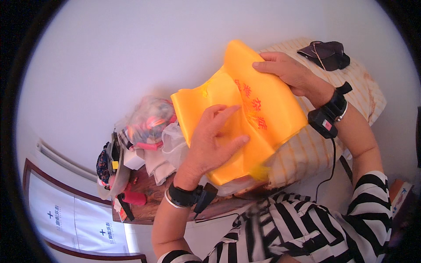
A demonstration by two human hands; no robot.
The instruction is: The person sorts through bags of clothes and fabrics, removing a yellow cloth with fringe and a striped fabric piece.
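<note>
A folded yellow satin banner (273,95) with red printed characters and yellow tassels is held up before me, over the table. My right hand (286,69) grips its upper right edge, thumb on the front face and fingers mostly hidden behind. Spread across the left part of the banner is my left hand (217,138), its fingers and thumb apart on or just above the satin. The lower corner with a tassel (260,171) is blurred. Each wrist wears a black strap with a small cabled device and a pale bangle.
Behind the banner, a striped cloth (296,161) covers part of the wooden table (154,194). A dark pouch (325,54) lies on it. At left are a stuffed clear plastic bag (151,118), a white box (134,158), a red cylinder (134,198) and a filled container (121,177).
</note>
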